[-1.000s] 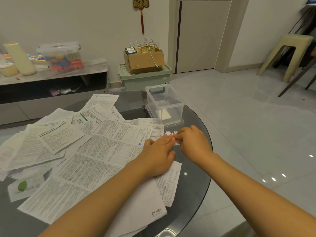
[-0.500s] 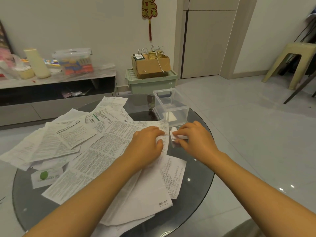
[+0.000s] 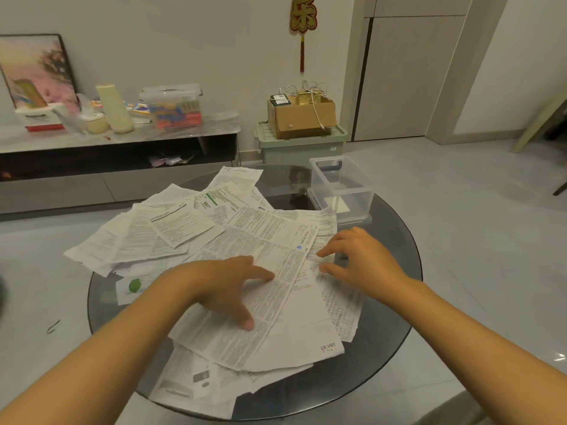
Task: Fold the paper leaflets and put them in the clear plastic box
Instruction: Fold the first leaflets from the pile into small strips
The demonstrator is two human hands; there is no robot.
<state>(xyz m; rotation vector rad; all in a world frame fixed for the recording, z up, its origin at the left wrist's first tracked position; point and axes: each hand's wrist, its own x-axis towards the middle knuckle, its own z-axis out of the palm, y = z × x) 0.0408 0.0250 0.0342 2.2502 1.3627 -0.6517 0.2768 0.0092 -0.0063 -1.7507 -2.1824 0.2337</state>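
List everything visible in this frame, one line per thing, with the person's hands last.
paper leaflets: many, white, unfolded, spread over the table
clear plastic box: one, transparent, far right of table; something pale inside
round table: one, dark glass
cardboard box: one, brown, on a green bin
red hanging ornament: one, on wall
low shelf: one, grey, holding containers
left hand: fingers spread, resting on the top leaflet
right hand: fingers touching a leaflet edge

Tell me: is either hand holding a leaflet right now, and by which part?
Neither. The left hand lies spread flat on the large top leaflet, and the right hand only touches fingertips to the narrow leaflet at its right edge.
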